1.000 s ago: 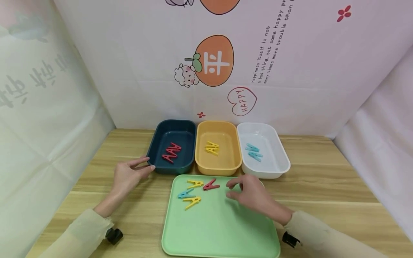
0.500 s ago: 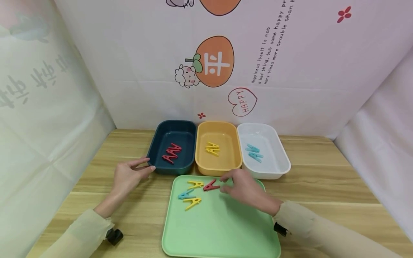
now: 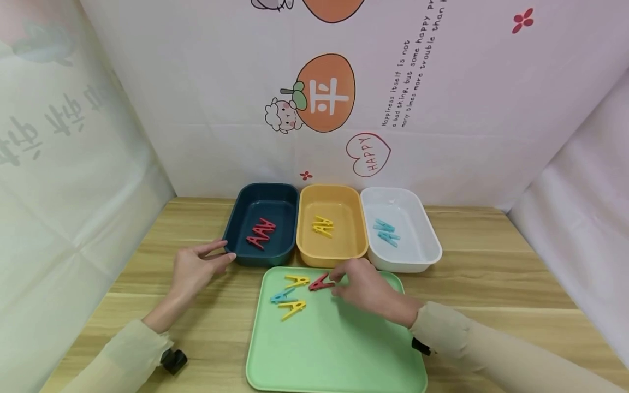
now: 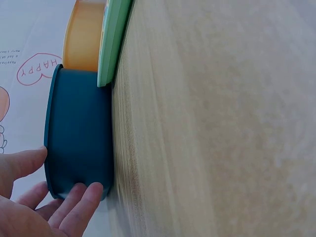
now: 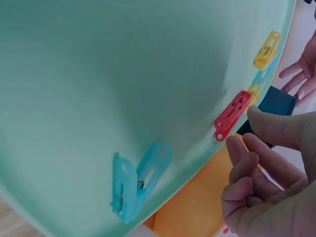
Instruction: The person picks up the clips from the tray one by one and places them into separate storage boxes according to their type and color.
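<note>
My right hand [image 3: 369, 289] reaches over the green tray [image 3: 334, 349], thumb and index fingertip apart right at the legs of a red clothespin [image 3: 319, 283]. Its other fingers curl in, as the right wrist view shows. Left of the red one lie two yellow clothespins, one higher [image 3: 297, 281] and one lower [image 3: 293, 309], with a light blue clothespin [image 3: 284, 296] between them. Another light blue clothespin [image 5: 126, 190] lies on the tray, hidden by the right hand in the head view. My left hand [image 3: 193, 267] touches the near left corner of the dark blue container [image 4: 79, 128] with extended fingers.
Behind the tray three containers stand side by side. The dark blue one holds red clothespins [image 3: 260, 233], the yellow container [image 3: 354, 218] yellow ones [image 3: 322, 226], the white container [image 3: 417, 240] light blue ones [image 3: 388, 236]. Printed cloth [image 3: 221, 109] hangs behind the wooden table [image 3: 491, 284].
My right hand has moved left across the tray, and its fingertips are now at the red clothespin. The left hand stays at the dark blue container.
</note>
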Demonstrator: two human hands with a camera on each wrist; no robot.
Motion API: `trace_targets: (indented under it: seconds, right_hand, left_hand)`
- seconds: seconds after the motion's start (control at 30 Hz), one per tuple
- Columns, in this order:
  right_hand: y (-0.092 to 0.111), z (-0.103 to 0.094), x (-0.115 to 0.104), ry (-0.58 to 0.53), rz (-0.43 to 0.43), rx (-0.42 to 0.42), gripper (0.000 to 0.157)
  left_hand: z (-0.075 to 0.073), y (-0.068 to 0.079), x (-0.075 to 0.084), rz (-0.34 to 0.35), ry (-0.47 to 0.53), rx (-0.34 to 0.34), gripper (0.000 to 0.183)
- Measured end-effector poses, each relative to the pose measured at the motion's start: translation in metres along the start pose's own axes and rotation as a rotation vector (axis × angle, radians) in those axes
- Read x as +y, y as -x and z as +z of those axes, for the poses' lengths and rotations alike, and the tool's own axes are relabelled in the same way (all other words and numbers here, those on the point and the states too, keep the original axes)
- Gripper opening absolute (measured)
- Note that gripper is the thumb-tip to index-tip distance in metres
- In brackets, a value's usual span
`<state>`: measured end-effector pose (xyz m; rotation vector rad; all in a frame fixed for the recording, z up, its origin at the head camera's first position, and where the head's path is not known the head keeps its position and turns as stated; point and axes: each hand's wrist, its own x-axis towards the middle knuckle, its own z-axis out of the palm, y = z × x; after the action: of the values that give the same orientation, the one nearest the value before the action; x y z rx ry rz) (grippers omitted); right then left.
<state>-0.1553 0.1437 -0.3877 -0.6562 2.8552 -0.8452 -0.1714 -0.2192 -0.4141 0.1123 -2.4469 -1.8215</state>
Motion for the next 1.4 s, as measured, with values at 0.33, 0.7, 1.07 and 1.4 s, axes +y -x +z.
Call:
trace_targets:
  seconds: [0.33,0.7,1.07,1.4]
  right_hand:
    - [-0.001,0.006,0.000,0.005,0.002,0.007,0.022]
    - [-0.005,0.013,0.004,0.001,-0.038,-0.015,0.019]
    - [-0.006,0.015,0.006,-0.004,-0.042,-0.042,0.020]
    - [0.009,0.011,0.008,-0.008,-0.040,-0.033,0.019]
  left_hand:
    - [-0.001,0.000,0.000,0.008,0.004,-0.004,0.053]
    - [-0.001,0.000,-0.001,0.009,-0.012,0.005,0.054]
    - [-0.001,-0.001,-0.002,0.001,0.013,-0.001,0.055]
    - [-0.001,0.000,-0.001,-0.009,0.017,0.002,0.055]
